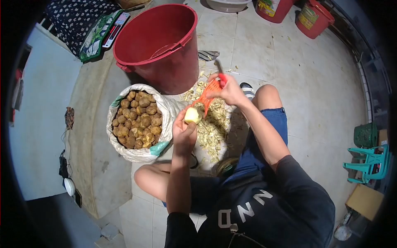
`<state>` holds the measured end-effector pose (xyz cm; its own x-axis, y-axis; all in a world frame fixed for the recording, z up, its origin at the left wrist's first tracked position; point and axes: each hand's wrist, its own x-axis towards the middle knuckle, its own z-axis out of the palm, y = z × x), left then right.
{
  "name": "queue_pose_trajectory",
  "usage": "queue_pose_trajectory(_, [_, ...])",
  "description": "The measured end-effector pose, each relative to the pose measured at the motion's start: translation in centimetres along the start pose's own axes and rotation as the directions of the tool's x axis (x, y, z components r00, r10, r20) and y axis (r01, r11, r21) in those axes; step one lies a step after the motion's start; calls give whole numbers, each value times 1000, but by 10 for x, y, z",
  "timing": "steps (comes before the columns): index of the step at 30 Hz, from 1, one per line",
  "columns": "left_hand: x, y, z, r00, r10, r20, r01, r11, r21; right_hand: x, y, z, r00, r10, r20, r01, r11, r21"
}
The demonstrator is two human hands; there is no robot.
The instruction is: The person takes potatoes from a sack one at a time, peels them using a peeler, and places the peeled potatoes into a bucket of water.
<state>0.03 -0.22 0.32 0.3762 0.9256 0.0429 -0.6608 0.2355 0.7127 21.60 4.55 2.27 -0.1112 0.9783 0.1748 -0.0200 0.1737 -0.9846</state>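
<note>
My left hand (pixel 185 131) holds a partly peeled potato (pixel 192 116), its pale flesh showing on top. Just right of and above it, my right hand (pixel 226 91) grips an orange peeler (pixel 209 94) together with a red-handled knife (pixel 222 78), whose dark blade points up and away. The peeler's lower end is close to the potato; whether they touch is unclear. Beneath both hands, many peel strips (pixel 211 140) lie on the tiled floor. Left of my left hand stands an open white sack (pixel 165 120) full of unpeeled potatoes (pixel 138 120).
A large red bucket (pixel 178 70) stands beyond the sack. At the upper left is a scale (pixel 115 29) beside patterned cloth. Two smaller red buckets (pixel 271 9) and a pale basin (pixel 228 5) stand at the back. A green stool (pixel 366 163) is at the right.
</note>
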Motion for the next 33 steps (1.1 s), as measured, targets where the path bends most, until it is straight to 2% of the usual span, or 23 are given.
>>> queue_pose_trajectory(2, [1, -1, -4, 1000, 7, -15, -7, 999, -39, 7, 13, -15, 969, 185, -165, -189, 982, -9])
queue_pose_trajectory(3, [2, -1, -2, 1000, 16, -2, -16, 998, -59, 4, 1, -13, 977, 182, -113, -174, 981, 84])
queue_pose_trajectory(4, [0, -1, -1, 1000, 19, 7, -18, 997, -80, -1, -11, -4, 976, 187, -114, -178, 980, 86])
queue_pose_trajectory(6, [0, 0, 0, 1000, -24, 2, 24, 998, -55, -5, -27, 11, 1000, 4, 31, -6, 999, 35])
queue_pose_trajectory(8, [-1, 0, 0, 998, 3, 63, -5, 999, 38, 1, -4, 2, 1000, 8, -27, -8, 1000, -13])
queue_pose_trajectory(11, [-1, -4, -9, 999, 1, 53, 1, 999, -35, 8, 4, -12, 981, 156, -118, -156, 988, 12])
queue_pose_trajectory(13, [-2, 1, -8, 998, -8, 64, 13, 997, -82, 4, -9, -9, 988, 119, -103, -117, 993, 21])
queue_pose_trajectory(15, [-2, 12, -2, 998, -61, 6, 59, 985, 163, -1, -33, -7, 993, 81, -83, -80, 997, 24])
queue_pose_trajectory(17, [-2, 15, -2, 997, -68, 23, 62, 978, 201, -6, -56, -3, 996, 71, 54, -72, 997, 8])
queue_pose_trajectory(19, [-1, 14, 0, 996, -76, 45, 63, 969, 240, -5, -49, -3, 993, 65, 97, -63, 998, -15])
queue_pose_trajectory(20, [-1, 12, 3, 997, -27, 66, 7, 959, 284, -4, -43, -3, 988, 59, 140, -54, 998, -40])
queue_pose_trajectory(22, [-3, 10, 1, 996, 20, 86, -48, 944, 326, 2, -12, -14, 994, 57, 89, -49, 995, -82])
queue_pose_trajectory(24, [-6, 12, -4, 995, -100, 17, 97, 986, 133, 11, 4, -29, 956, 246, -162, -262, 961, -86])
queue_pose_trajectory(26, [0, 10, -3, 998, -57, 27, 52, 986, 161, 7, 4, -24, 962, 238, -136, -245, 969, -38])
queue_pose_trajectory(28, [-1, 9, -3, 999, -24, 28, 19, 983, 185, -1, -21, 0, 994, -49, 98, 53, 998, -37])
queue_pose_trajectory(29, [-1, 10, -3, 998, -37, 48, 24, 969, 247, -3, -32, 4, 989, -100, 107, 123, 962, -242])
queue_pose_trajectory(30, [-4, 11, -4, 996, -55, 65, 33, 951, 309, -1, -19, -3, 990, -96, 103, 118, 964, -239])
queue_pose_trajectory(32, [-6, 8, -12, 996, -66, 58, 49, 965, 256, 13, 12, -27, 981, 157, -115, -174, 972, -159])
queue_pose_trajectory(33, [-6, 10, -6, 998, -50, 45, 42, 988, 149, 11, 8, -31, 975, 178, -137, -181, 984, -9])
